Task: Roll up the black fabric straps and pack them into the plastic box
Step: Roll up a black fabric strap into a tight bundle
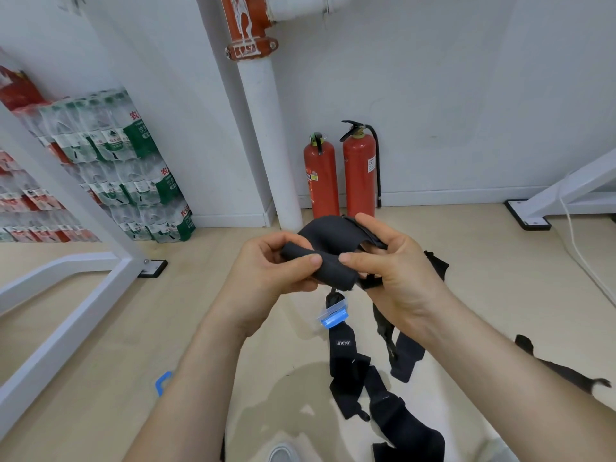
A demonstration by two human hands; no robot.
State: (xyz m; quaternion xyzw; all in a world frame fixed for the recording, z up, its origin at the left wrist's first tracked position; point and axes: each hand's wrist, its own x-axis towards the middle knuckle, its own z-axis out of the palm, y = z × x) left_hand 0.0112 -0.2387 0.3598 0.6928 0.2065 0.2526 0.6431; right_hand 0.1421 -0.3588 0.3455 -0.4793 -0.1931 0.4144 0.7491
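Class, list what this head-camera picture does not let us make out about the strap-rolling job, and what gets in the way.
Head view:
1. The plastic box: not identifiable; only a blue piece shows beside the left forearm.
2. How far the rolled strap is wound: fingers of the left hand and right hand cover it.
3. The number of loose straps on the floor: the right forearm and the bottom edge cut them off.
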